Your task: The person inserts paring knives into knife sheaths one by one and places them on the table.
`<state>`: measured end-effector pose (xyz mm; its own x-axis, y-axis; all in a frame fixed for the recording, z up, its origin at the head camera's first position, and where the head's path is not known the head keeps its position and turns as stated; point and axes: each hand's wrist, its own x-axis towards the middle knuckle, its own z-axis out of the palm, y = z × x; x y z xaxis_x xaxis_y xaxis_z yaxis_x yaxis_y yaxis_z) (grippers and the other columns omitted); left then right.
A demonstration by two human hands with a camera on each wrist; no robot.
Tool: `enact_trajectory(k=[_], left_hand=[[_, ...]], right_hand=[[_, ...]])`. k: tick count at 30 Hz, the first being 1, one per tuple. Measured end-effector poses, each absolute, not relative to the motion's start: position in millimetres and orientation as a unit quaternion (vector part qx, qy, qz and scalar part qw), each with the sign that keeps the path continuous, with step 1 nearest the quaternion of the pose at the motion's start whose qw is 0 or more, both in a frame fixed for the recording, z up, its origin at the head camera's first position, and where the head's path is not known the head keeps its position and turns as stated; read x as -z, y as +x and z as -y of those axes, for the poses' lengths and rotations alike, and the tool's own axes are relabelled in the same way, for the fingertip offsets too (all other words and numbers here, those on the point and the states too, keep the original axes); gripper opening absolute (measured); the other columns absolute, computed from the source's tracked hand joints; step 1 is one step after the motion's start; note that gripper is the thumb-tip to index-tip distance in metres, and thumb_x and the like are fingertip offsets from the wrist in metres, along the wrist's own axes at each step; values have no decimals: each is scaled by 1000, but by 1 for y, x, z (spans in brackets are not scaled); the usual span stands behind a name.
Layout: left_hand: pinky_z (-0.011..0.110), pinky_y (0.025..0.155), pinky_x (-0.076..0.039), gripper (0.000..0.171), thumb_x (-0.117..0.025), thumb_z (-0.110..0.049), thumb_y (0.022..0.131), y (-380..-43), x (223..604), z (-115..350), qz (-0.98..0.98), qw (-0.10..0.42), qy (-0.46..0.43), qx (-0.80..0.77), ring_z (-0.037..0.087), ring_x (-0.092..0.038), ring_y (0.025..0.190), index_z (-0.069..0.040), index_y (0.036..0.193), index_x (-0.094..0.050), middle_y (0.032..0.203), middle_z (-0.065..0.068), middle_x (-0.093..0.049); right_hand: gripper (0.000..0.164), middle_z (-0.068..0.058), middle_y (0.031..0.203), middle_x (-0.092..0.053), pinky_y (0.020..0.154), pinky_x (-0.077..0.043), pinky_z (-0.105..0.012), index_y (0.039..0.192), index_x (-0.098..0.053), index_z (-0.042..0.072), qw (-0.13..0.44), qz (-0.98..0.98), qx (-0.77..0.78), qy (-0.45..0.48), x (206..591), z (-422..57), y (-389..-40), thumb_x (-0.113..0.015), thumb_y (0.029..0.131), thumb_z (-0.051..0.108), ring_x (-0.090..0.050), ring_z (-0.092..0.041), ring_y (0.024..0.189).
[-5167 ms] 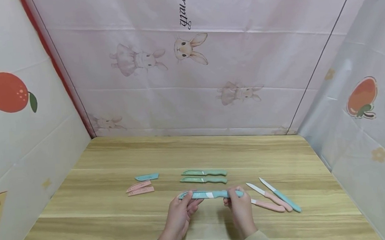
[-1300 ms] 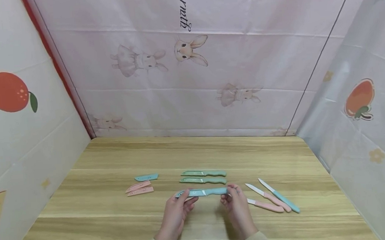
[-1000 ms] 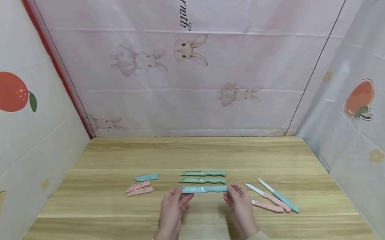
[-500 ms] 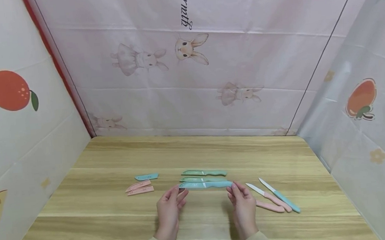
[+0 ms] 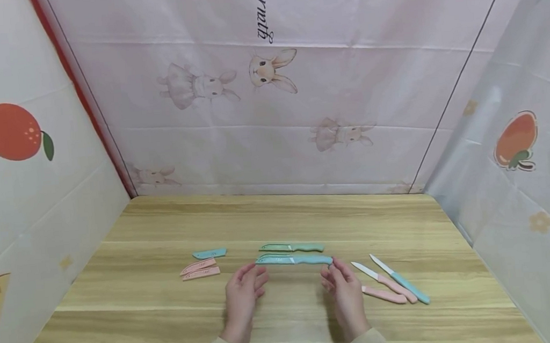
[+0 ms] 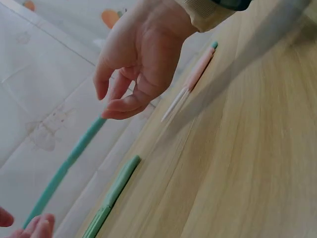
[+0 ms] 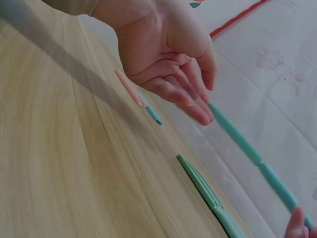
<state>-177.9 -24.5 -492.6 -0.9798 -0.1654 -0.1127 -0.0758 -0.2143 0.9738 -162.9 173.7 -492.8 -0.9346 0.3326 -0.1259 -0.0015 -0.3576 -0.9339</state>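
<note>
A blue paring knife [image 5: 311,259] in its matching blade sheath [image 5: 274,259] is held level off the table. My left hand [image 5: 242,292] pinches the sheath's tip with its fingertips. At the handle's butt end, my right hand [image 5: 346,295] pinches between thumb and fingers. The left wrist view shows the right hand [image 6: 148,64] at one end of the knife [image 6: 64,168]. In the right wrist view the left hand [image 7: 163,54] is at the other end. Behind it lie two sheathed green knives; the farther one [image 5: 307,247] shows fully, the nearer is mostly covered.
To the left lie a loose blue sheath [image 5: 210,253] and two pink sheaths [image 5: 203,273]. On the right are two bare-bladed pink knives [image 5: 384,295] and a bare-bladed blue knife [image 5: 412,288]. Printed curtains [image 5: 263,145] enclose the wooden table [image 5: 136,311].
The sheathed blue knife has moved away from me, towards the green knives. The hands have spread apart, their grips shifting to its two ends. Other items stay put.
</note>
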Motion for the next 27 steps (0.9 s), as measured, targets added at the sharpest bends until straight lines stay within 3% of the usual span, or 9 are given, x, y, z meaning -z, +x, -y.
enact_trajectory(k=[6,11,20,27], left_hand=[[30,61,-56,49,-42,-7,94,-182,499,31,657,-60,50,750,24,-68,79,7,138,-27,92,17,-67],[25,52,-53,63,-42,-4,89,-185,503,36,672,-132,19,728,23,-68,70,4,144,-13,79,9,-66],[19,48,-50,71,-42,-11,89,-188,509,40,657,-194,8,728,21,-68,69,2,146,-1,76,6,-64],[20,49,-51,72,-43,-18,95,-189,508,44,657,-216,-3,723,21,-68,71,1,146,4,76,6,-64]], right_hand=[[62,-3,85,-51,61,-50,-17,145,-6,-8,9,598,-794,-108,499,-177,-166,-43,98,10,-55,-7,67],[76,0,73,-50,54,-46,-17,143,12,-6,-66,610,-785,-83,502,-176,-169,-45,97,14,-50,-6,59],[76,2,69,-50,51,-43,-16,142,17,-4,-123,620,-773,-64,506,-177,-173,-41,98,16,-48,-5,55],[74,2,69,-51,52,-42,-17,145,9,0,-137,618,-772,-57,508,-178,-174,-44,98,20,-49,-6,56]])
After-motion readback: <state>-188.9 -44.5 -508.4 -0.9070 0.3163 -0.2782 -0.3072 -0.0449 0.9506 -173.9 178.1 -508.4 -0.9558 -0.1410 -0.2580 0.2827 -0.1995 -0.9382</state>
